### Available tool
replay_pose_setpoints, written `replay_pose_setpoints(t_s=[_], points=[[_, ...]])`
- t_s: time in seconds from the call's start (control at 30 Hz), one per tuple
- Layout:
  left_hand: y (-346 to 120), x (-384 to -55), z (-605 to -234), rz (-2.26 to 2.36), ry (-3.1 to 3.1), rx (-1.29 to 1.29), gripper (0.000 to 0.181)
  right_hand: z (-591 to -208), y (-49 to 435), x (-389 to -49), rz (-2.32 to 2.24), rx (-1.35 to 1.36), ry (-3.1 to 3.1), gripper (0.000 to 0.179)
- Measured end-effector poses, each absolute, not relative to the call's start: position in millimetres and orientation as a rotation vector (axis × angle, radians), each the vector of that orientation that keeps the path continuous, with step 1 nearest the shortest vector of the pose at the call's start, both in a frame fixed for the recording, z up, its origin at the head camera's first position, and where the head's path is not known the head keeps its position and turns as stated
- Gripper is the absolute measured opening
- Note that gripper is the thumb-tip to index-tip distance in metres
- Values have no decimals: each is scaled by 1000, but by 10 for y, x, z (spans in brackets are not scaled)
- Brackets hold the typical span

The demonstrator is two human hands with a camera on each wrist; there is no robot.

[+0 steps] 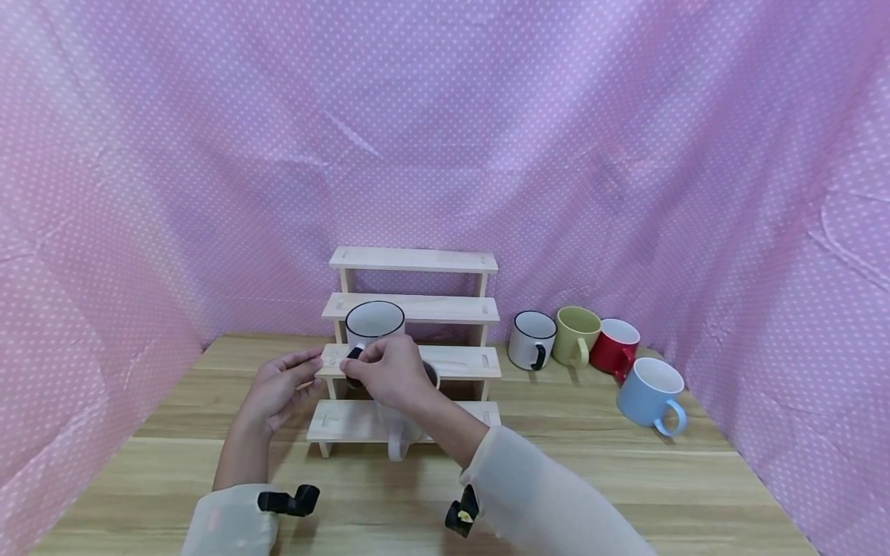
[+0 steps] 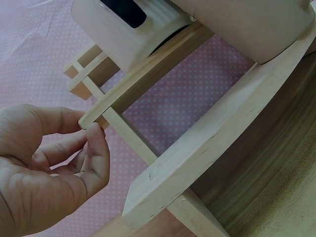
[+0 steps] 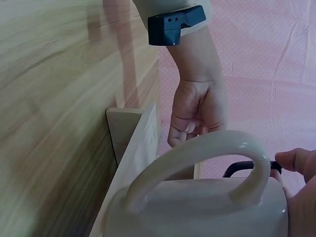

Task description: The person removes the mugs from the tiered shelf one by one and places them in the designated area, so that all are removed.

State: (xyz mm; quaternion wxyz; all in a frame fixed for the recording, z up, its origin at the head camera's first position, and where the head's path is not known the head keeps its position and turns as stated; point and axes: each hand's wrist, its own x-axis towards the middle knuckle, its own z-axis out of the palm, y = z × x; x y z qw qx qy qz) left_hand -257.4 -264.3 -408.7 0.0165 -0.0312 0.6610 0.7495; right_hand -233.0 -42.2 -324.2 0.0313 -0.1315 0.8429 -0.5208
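A white mug with a black rim (image 1: 375, 318) stands on the second board from the bottom of a stepped wooden rack (image 1: 452, 361). My right hand (image 1: 396, 374) pinches its black handle between thumb and fingers, also visible in the right wrist view. My left hand (image 1: 281, 386) pinches the left end of that same board, forefinger and thumb at its tip in the left wrist view. A plain off-white mug (image 3: 197, 207) sits on the lowest board, its handle facing me. In the head view my right hand and forearm hide much of it.
Right of the rack stand a ribbed white mug with black rim (image 1: 531, 341), a yellow-green mug (image 1: 573, 340), a red mug (image 1: 612, 347) and a light blue mug (image 1: 647, 392). A pink dotted cloth (image 1: 445, 154) hangs behind the wooden table (image 1: 570, 463).
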Motion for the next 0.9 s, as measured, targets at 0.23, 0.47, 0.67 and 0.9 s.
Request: replay_pose_setpoints(t_s=[0.23,0.47,0.67,0.9], points=[[-2630,-2587,-4101,2352,2038,-88,53,-3247,-405,-2347,-1602,-405,2581,30],[-2638,-2563,-4086,2333,2054,-96,54,-3227,-358,-2359,-1583,-416,2533,30],[-2638,-2567,-4081,2330,2055,-99,54,-3219,-325,-2402,-1547,-449,2520,27],[-2632,-2563,-4079,2349,2033,-115,54,-3239,-352,-2398,-1541,-512,2529,25]])
